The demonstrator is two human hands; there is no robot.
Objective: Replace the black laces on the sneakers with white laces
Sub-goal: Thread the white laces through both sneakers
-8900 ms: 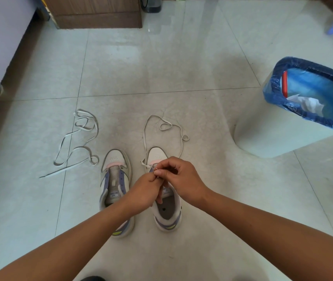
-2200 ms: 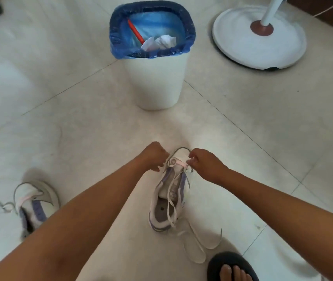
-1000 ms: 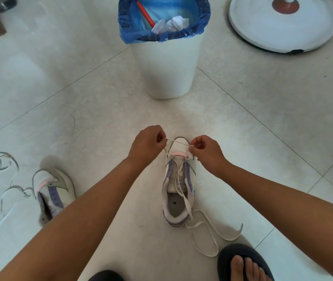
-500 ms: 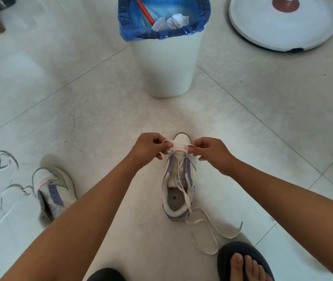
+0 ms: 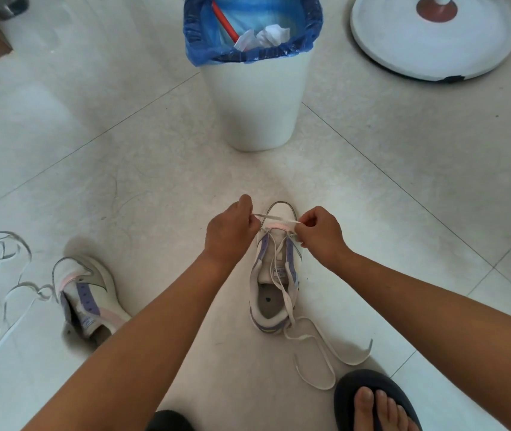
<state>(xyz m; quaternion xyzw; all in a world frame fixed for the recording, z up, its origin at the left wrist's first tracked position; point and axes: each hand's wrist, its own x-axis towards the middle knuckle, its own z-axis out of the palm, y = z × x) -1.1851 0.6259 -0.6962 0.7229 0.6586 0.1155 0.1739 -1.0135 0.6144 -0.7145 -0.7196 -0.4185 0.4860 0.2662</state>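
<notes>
Far left on the tile floor (image 5: 92, 169): a loose white lace (image 5: 2, 284) in loops, touching the toe of the unlaced sneaker (image 5: 88, 293), which lies tilted on its side, untouched. Toward the middle: left hand (image 5: 229, 233) now raised a little above where it was half a second ago, fingers curled and pinching one end of a white lace span (image 5: 274, 218). Stretched taut across the toe end of the upright sneaker (image 5: 274, 275), above the lowest eyelets rather than resting flat against them as a moment earlier; probably a tensioning pull to even the first row, so threading barely begun. Right of that: right hand (image 5: 319, 234) pinching the other end, just beside the eyelet. Further right and nearer: slack lace tails (image 5: 322, 353) trailing from the heel toward a sandalled foot (image 5: 375, 402).
</notes>
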